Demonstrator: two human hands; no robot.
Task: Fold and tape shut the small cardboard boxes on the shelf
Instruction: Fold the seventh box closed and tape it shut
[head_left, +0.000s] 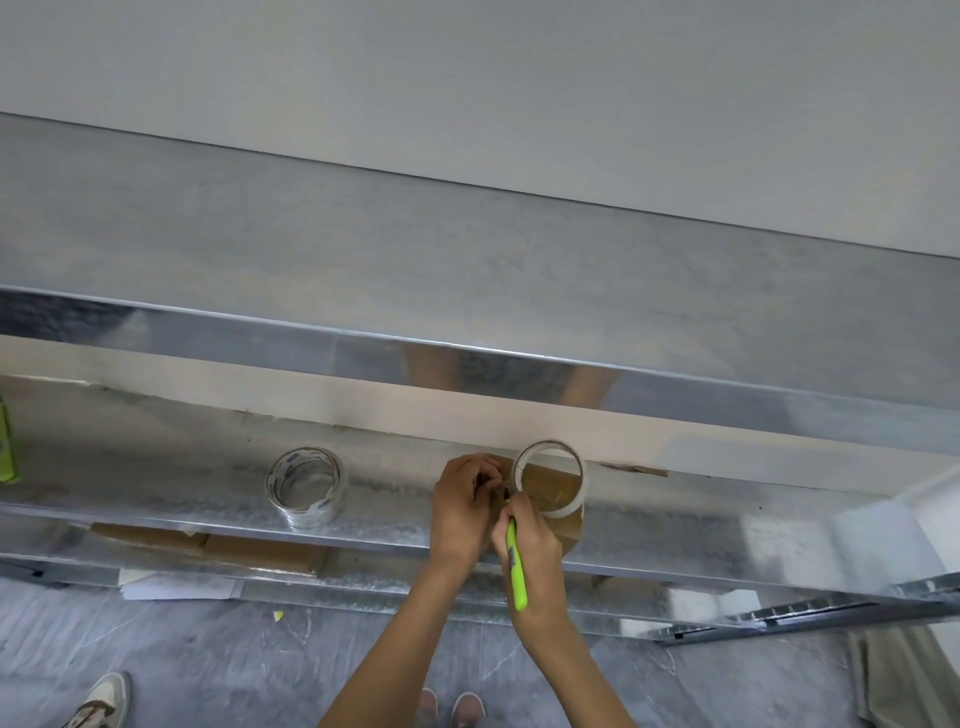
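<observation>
Green knife (517, 569) gripped by right hand (527, 540); left hand (464, 501) curled alongside, hold not discernible. Small box (569, 532) pinned under both, tape roll (550, 478) perched just beyond. Left hand cut if blade is slipped.

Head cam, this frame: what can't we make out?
1. Head view: knife blade and the cut point, hidden between left hand and right hand.
2. Head view: box flaps, covered by both hands and the tape roll; sealed or not is unclear.
3. Head view: green object, cut off by the left edge.
4. Head view: cardboard below, mostly hidden by the shelf lip.
</observation>
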